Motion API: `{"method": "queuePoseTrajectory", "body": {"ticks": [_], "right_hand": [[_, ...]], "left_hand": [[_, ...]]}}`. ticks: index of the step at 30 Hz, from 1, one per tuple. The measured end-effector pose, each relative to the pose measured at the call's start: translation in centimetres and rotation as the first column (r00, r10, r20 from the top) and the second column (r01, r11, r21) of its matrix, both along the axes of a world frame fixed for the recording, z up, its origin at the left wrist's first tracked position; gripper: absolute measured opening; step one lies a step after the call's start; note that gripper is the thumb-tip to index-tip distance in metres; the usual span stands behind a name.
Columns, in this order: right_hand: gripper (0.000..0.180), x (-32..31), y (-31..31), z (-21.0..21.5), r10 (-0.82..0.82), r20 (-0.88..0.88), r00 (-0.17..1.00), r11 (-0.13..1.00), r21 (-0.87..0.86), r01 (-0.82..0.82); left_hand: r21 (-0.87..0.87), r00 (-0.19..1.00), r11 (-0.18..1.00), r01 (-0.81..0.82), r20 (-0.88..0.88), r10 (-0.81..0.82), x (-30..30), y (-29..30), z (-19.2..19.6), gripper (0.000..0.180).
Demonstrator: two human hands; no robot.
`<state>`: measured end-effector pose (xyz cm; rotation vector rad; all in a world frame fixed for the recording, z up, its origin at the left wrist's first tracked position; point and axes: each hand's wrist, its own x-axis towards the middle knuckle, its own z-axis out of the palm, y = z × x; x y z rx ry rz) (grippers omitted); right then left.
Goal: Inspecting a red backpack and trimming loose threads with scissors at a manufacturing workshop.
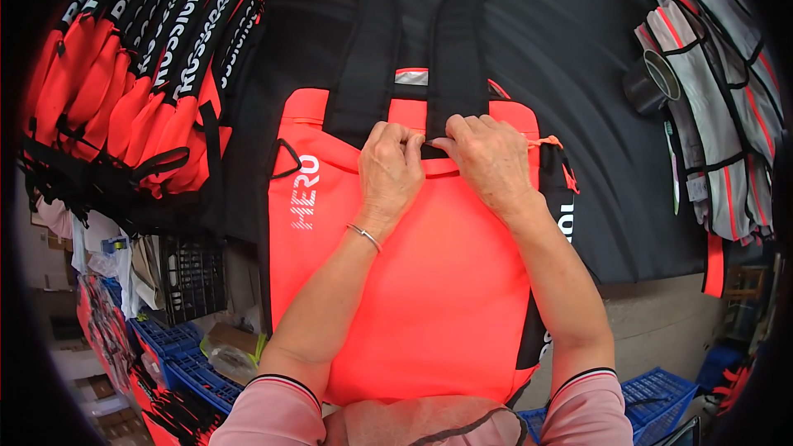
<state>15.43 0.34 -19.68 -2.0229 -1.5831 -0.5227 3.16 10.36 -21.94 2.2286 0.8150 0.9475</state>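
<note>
A bright red-orange backpack (429, 297) with black sides lies in front of me on a black cloth. Its two black shoulder straps (454, 41) stretch away toward the far side. My left hand (388, 169) is closed in a pinch at the bag's upper edge, between the straps. Beside it, my right hand (489, 161) pinches the same edge, with the fingertips of both hands almost meeting. Black material shows between the fingers, but its exact shape is hidden. An orange cord loop (545, 141) sticks out at the bag's upper right corner.
Several red-and-black bags (132, 124) are stacked at the left. Grey bags with orange stripes (719, 107) lie at the right, near a dark cup (651, 83). The black cloth (611, 165) covers the table. Blue crates (657, 400) stand below, on both sides.
</note>
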Motion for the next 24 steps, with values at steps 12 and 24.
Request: {"method": "queuePoseTrajectory", "body": {"ticks": [12,24], "right_hand": [[0.026,0.4,-1.5,0.9,-0.089,-0.344,0.935,0.995,-0.074,0.068],[0.038,2.7,-1.1,0.8,0.195,-0.919,0.344,0.966,0.241,0.096]], "left_hand": [[0.358,0.936,0.883,0.303,0.061,-0.346,-3.2,-4.0,2.0,0.018],[-0.139,0.192,0.161,0.977,0.904,-0.381,-11.1,-13.5,15.2,0.023]]}}
